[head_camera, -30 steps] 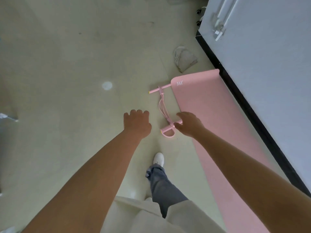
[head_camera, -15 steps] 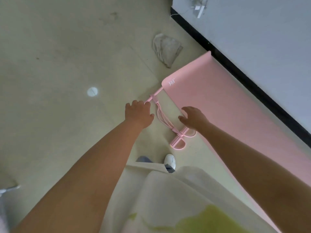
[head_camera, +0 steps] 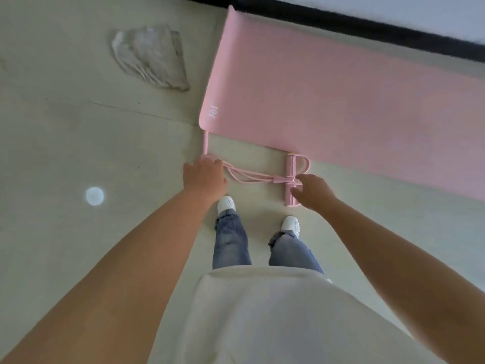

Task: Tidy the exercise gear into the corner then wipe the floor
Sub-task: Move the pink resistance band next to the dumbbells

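Nearest the camera, both bare arms reach down past a white shirt hem and two white shoes (head_camera: 226, 203) planted on the pale floor (head_camera: 65, 143). The left hand (head_camera: 204, 175) curls over one end of the pink pedal resistance band (head_camera: 252, 176), at the handle bar (head_camera: 205, 143); it looks clenched on that bar, though the fingers hide the contact. The right hand (head_camera: 313, 191) hovers at the foot-pedal end (head_camera: 291, 166) with fingers loosely spread, touching or just about to touch, not yet closed. The band's cords stretch flat on the floor between the two hands.

Just beyond lies the pink yoga mat (head_camera: 341, 101), unrolled, its near edge beside the pedal loops and its far edge along the black skirting board (head_camera: 367, 24). To the left of the mat sits a crumpled grey-white cloth (head_camera: 151, 56).

The tidying step is under way: gathering the band. Next, the right hand needs to close on the pedal end so both ends lift together.
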Motion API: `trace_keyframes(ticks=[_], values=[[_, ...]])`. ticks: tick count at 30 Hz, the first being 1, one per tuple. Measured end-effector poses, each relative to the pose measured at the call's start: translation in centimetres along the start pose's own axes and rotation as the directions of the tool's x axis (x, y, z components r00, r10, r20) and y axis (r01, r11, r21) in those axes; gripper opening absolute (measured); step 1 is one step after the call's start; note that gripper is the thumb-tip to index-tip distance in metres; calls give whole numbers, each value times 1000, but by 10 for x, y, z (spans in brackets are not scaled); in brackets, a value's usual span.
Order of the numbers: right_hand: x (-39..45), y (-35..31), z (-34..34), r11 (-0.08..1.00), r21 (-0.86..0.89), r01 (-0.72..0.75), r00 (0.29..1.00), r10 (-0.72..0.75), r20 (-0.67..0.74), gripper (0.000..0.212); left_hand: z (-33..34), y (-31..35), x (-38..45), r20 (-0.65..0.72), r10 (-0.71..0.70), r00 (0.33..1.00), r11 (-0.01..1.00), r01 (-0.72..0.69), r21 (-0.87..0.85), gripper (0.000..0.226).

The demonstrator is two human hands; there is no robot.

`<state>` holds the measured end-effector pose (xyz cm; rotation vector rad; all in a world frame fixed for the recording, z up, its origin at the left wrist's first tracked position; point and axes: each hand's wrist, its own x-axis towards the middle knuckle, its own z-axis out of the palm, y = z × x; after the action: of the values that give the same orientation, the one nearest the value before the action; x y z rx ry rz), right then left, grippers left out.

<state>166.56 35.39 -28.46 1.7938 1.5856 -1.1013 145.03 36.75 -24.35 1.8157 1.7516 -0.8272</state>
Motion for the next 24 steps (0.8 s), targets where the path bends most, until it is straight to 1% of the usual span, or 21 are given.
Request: trace_keyframes(ticks=[3, 7, 11, 14, 17, 20, 21, 23, 24], values=[[35, -4, 39, 998, -3, -64, 996, 64, 59, 43, 34, -12, 56, 80, 59, 995, 998, -62, 35, 41], [111, -5, 93, 996, 30, -87, 992, 84, 97, 40, 104, -18, 143, 175, 117, 978, 985, -137, 107, 40], [208, 5, 159, 992, -18, -129, 980, 130, 153, 42, 188, -25, 231, 207, 93, 974, 975, -131, 177, 37], [281, 13, 204, 985, -35, -170, 973, 173, 156, 42, 251, -24, 291, 240, 92, 966, 968, -143, 204, 34], [350, 28, 243, 980, -15, -197, 975, 197, 107, 46, 311, -20, 350, 242, 55, 969, 970, -109, 216, 39], [393, 44, 267, 972, -34, -231, 973, 231, 12, 52, 350, -19, 384, 209, 16, 978, 978, -59, 200, 61], [406, 51, 276, 968, -51, -244, 970, 243, -18, 54, 363, -16, 398, 177, 2, 984, 980, -37, 197, 64], [425, 61, 294, 958, -110, -264, 964, 259, -56, 57, 383, -9, 417, 103, -25, 994, 985, 7, 170, 56], [432, 65, 301, 951, -157, -266, 963, 257, -79, 57, 390, -9, 424, 92, -36, 995, 979, 17, 203, 50]])
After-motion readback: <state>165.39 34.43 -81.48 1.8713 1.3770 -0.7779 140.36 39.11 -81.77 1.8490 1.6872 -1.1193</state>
